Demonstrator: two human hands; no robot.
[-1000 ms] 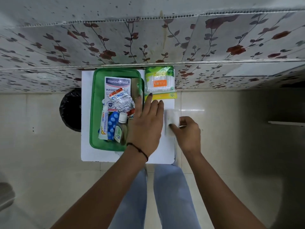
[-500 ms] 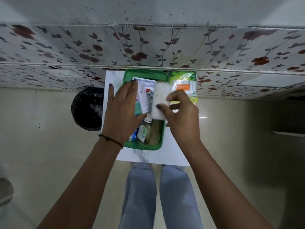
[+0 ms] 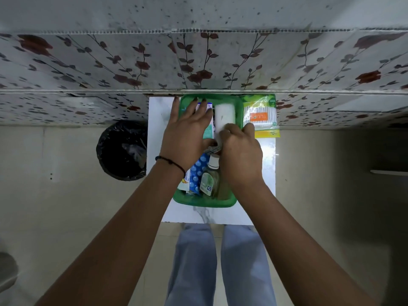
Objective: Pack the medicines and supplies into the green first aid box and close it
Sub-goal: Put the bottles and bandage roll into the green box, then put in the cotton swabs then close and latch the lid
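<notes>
White table (image 3: pixel 157 164), green box (image 3: pixel 204 203) contents half-hidden under hands.

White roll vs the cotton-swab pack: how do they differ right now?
1. Place: the white roll lies inside the green box; the cotton-swab pack lies outside it on the white table, beside the box's right wall.
2. Contact: the right hand is on the roll's near end; neither hand touches the pack.
3. Look: the roll is plain white; the pack is green and yellow with an orange label.

Both lie flat.
</notes>
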